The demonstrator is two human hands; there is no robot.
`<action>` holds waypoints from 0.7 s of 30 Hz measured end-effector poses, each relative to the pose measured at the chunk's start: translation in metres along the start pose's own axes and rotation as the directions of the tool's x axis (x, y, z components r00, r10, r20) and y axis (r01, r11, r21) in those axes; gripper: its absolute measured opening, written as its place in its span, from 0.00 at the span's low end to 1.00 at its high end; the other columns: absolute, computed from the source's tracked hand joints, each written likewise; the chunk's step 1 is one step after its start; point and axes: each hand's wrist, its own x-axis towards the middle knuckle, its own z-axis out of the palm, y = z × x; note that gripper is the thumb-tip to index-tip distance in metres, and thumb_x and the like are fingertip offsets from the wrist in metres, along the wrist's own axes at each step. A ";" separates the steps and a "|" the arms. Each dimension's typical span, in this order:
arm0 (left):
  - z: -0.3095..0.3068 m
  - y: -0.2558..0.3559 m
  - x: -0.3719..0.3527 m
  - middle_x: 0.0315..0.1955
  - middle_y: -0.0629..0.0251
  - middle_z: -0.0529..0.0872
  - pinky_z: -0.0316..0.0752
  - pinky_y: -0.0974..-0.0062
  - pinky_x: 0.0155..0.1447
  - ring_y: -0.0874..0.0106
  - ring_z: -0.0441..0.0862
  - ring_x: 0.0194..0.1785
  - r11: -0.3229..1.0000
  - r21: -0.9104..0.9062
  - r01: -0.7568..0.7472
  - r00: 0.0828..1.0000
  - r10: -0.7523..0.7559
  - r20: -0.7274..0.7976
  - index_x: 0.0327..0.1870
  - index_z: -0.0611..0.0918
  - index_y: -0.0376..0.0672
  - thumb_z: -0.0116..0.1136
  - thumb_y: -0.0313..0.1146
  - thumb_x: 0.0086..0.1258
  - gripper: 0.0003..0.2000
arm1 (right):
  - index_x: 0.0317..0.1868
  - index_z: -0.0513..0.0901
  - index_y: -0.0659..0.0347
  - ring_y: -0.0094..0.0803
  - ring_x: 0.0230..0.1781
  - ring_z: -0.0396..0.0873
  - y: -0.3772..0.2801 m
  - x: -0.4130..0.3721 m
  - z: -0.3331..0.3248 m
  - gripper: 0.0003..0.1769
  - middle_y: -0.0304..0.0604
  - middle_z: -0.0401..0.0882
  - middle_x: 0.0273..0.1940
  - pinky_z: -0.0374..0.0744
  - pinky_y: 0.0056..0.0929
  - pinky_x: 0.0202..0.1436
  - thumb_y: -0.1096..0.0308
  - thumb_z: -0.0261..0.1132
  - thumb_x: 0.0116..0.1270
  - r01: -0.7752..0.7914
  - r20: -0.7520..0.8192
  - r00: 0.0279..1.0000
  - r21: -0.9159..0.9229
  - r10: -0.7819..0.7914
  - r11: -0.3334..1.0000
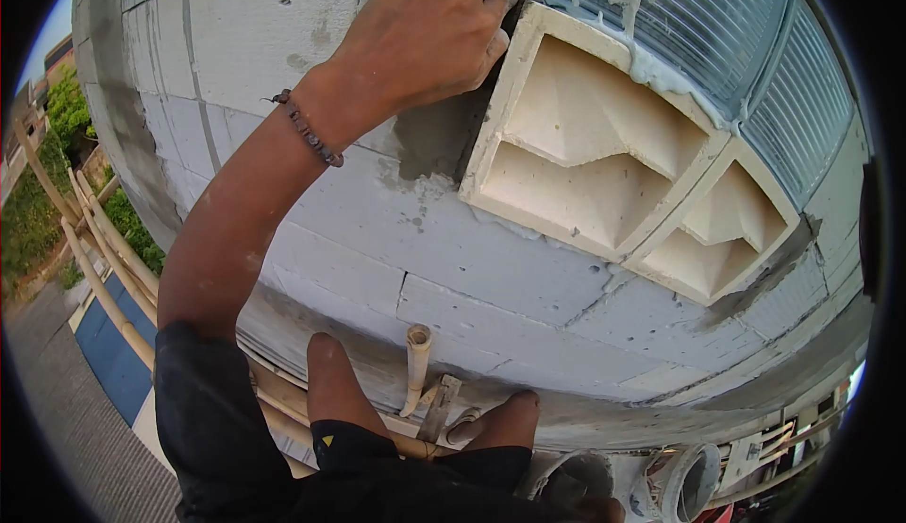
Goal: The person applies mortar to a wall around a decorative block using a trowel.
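Note:
At the top of the head view, my left hand (429, 27) reaches up against the wall, its back toward me and a beaded bracelet on the wrist. The fingers are stretched out, smeared with grey mortar, and rest at the gap beside a ribbed glass block (675, 18); some fingertips pass the frame edge. Just below and right of this hand sits a cream ventilation block (576, 160) with angled slats, with white paste along its upper edge. Wet mortar (434, 136) darkens the wall under the palm. A sliver of skin at the bottom edge may be my right hand (604, 510); its fingers are hidden.
A second ventilation block (722, 221) adjoins the first in the pale block wall (491, 259). Bamboo poles (109, 278) run along the left, above a lower roof (57, 410). An upright bamboo stub (417, 367) stands by my knees. Two mortar-stained buckets (696, 476) are at lower right.

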 end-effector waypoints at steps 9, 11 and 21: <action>-0.003 -0.027 0.008 0.73 0.69 0.73 0.43 0.58 0.87 0.72 0.64 0.77 0.985 -0.174 0.001 0.984 -0.032 -0.175 0.75 0.70 0.47 0.53 0.36 0.74 0.27 | 0.55 0.85 0.63 0.35 0.45 0.84 -0.018 0.029 0.014 0.23 0.44 0.88 0.46 0.81 0.34 0.50 0.53 0.59 0.74 -0.022 -0.002 1.000 -0.016 0.022 1.000; -0.004 -0.037 0.010 0.75 0.55 0.67 0.44 0.42 0.82 0.63 0.55 0.82 0.932 -0.338 -0.130 0.976 0.060 -0.210 0.72 0.71 0.35 0.52 0.34 0.70 0.28 | 0.55 0.85 0.63 0.34 0.44 0.85 -0.018 0.022 0.013 0.23 0.43 0.88 0.46 0.81 0.34 0.50 0.53 0.59 0.74 0.007 -0.005 1.000 -0.029 -0.008 1.000; 0.008 -0.046 0.018 0.73 0.55 0.71 0.42 0.44 0.82 0.62 0.55 0.82 0.895 -0.326 -0.304 0.942 0.232 -0.243 0.68 0.75 0.33 0.49 0.31 0.70 0.25 | 0.58 0.83 0.62 0.33 0.44 0.85 -0.007 -0.003 0.006 0.24 0.42 0.88 0.44 0.81 0.33 0.46 0.53 0.59 0.74 -0.153 -0.011 0.988 -0.178 0.154 0.972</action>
